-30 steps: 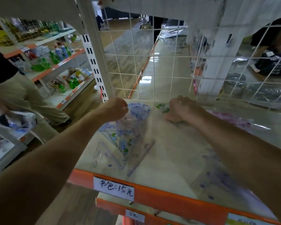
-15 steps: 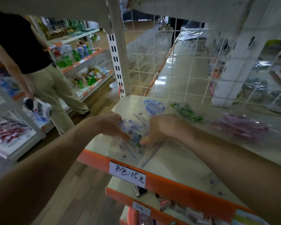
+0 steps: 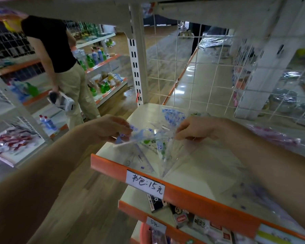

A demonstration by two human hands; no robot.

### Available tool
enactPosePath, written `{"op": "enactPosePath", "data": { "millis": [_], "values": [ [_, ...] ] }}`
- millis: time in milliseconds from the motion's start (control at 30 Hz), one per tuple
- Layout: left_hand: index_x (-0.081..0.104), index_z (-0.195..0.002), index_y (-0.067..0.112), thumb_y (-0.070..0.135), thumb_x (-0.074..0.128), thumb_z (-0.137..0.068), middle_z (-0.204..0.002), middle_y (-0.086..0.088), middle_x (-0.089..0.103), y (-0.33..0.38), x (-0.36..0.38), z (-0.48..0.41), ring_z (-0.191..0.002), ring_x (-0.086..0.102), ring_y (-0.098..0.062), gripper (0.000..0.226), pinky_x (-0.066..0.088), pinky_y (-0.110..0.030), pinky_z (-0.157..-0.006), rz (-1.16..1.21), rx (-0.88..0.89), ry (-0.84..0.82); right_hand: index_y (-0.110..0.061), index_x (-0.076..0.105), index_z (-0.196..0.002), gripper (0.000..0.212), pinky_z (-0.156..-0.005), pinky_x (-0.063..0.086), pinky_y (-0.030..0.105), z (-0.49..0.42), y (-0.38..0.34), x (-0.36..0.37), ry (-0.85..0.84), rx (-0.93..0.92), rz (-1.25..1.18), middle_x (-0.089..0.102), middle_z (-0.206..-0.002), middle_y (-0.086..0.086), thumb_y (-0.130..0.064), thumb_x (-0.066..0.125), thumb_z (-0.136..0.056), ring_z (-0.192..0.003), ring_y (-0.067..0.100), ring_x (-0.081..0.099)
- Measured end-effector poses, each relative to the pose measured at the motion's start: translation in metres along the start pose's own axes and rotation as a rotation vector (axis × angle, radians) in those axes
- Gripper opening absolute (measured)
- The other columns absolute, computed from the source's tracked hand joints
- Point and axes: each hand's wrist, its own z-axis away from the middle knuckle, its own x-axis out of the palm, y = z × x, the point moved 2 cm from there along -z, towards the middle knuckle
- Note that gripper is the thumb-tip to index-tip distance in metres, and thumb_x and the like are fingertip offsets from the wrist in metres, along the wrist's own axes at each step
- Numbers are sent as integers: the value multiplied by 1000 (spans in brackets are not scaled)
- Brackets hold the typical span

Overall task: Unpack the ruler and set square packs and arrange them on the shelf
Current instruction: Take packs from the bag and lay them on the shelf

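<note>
A clear plastic pack of set squares (image 3: 152, 138) with blue and green print hangs lifted just above the cream shelf (image 3: 197, 175). My left hand (image 3: 111, 129) pinches its left edge and my right hand (image 3: 195, 129) pinches its right edge. Under it a loose clear set square (image 3: 141, 161) lies flat by the shelf's orange front lip. A blue-printed pack (image 3: 173, 115) lies further back, and a pink-purple pack (image 3: 275, 138) lies at the right. Another clear pack with purple print (image 3: 250, 196) rests under my right forearm.
A white wire grid (image 3: 201, 76) closes the shelf's back and a white upright post (image 3: 137, 67) stands at its left corner. A handwritten price label (image 3: 145, 184) sits on the orange lip. Small boxes fill the lower shelf (image 3: 181, 217). A person in a black top (image 3: 60, 64) stands in the left aisle.
Both hands drew back from the rear of the shelf toward the front, came together on the pack, and now hold it raised between them by its two edges.
</note>
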Motion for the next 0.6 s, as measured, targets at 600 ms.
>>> {"op": "enactPosePath", "data": {
  "millis": [600],
  "values": [
    [59, -104, 3, 1, 47, -96, -86, -12, 63, 46, 5, -6, -76, 64, -21, 14, 60, -35, -63, 396, 116, -12, -7, 65, -100, 11, -65, 53, 22, 14, -5, -45, 452, -100, -552, 70, -80, 3, -10, 62, -90, -62, 7, 65]
  ]
}}
